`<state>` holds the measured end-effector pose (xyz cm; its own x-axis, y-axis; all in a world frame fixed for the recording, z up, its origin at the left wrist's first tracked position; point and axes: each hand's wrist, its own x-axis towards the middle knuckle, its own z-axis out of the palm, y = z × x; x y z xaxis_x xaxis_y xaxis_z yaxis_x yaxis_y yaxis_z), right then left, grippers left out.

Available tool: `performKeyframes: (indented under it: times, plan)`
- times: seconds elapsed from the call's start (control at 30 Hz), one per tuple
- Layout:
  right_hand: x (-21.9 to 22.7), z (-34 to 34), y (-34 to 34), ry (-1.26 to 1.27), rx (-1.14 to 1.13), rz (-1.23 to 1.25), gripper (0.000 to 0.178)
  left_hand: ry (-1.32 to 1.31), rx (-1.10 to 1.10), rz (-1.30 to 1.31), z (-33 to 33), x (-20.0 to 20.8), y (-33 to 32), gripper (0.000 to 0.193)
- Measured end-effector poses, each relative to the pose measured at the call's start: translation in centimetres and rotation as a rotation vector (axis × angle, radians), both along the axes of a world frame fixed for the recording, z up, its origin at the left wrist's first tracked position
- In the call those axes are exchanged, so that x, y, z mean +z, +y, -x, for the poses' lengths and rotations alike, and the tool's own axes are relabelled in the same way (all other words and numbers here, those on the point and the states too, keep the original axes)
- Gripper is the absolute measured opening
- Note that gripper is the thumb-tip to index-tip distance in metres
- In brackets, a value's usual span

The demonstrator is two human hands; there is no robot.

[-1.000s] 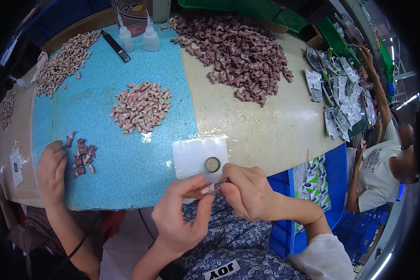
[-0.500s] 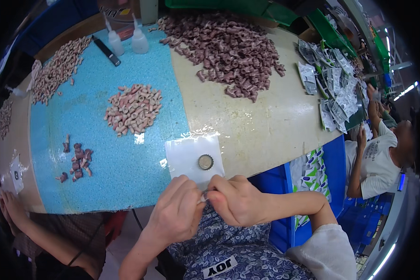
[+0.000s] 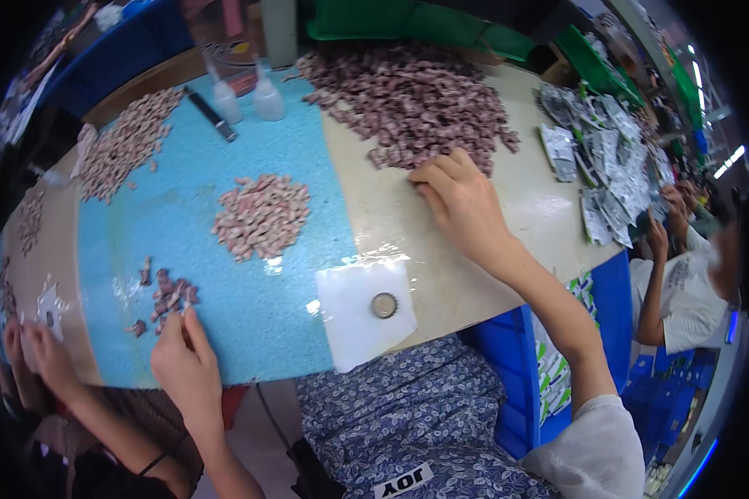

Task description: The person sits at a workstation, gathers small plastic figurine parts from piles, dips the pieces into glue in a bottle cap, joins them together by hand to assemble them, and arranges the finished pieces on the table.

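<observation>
My right hand (image 3: 466,208) reaches over the table to the near edge of a large pile of small purplish-brown tube-like pieces (image 3: 424,108). Its fingertips are pinched together, and what is between them is too small to make out. My left hand (image 3: 186,353) is at the front left, pinched at the near edge of a small cluster of similar dark pieces (image 3: 172,291) on the blue mat (image 3: 258,324). Its grip hides whatever it holds. Between the hands, a round crimped metal cap (image 3: 384,305) lies on a white sheet (image 3: 349,324).
A pinkish-white heap of pieces (image 3: 262,216) sits mid-mat. Behind stand two squeeze bottles (image 3: 268,100) beside a dark flat tool (image 3: 210,114). Silver packets (image 3: 612,158) lie at right, above a blue bin (image 3: 516,374). A co-worker's hands (image 3: 50,358) are at far left.
My hands were together in front of me, fingers closed around something small. They have parted: the right went forward to the large pile, the left out to the small cluster.
</observation>
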<state>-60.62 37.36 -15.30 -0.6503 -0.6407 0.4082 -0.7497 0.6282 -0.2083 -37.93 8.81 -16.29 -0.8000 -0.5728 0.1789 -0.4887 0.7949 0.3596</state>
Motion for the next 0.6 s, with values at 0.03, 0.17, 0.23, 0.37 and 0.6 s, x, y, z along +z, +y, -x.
performKeyframes:
  times: [0.03, 0.17, 0.23, 0.37, 0.6]
  plan:
    - [-0.2, 0.2, -0.1, -0.032, 0.013, -0.021, 0.013, -0.011, 0.024, 0.015, 0.1, 0.5, -0.1, 0.026]
    - [0.1, 0.0, -0.2, -0.134, 0.029, -0.005, 0.013, -0.075, 0.178, -0.208, 0.3, 2.4, 1.9, 0.022]
    - [0.2, -0.6, -0.6, -0.218, 0.042, 0.020, 0.014, 0.300, -0.043, -0.363, 0.9, 2.7, 3.9, 0.008]
    - [0.4, -1.4, -0.3, -0.371, -0.009, 0.068, 0.015, 0.367, -0.215, -0.246, 4.4, 0.9, 4.0, 0.013]
    - [1.4, -3.6, 0.6, -0.494, -0.078, 0.240, 0.020, 0.375, -0.173, -0.303, 6.4, -0.7, 2.9, 0.012]
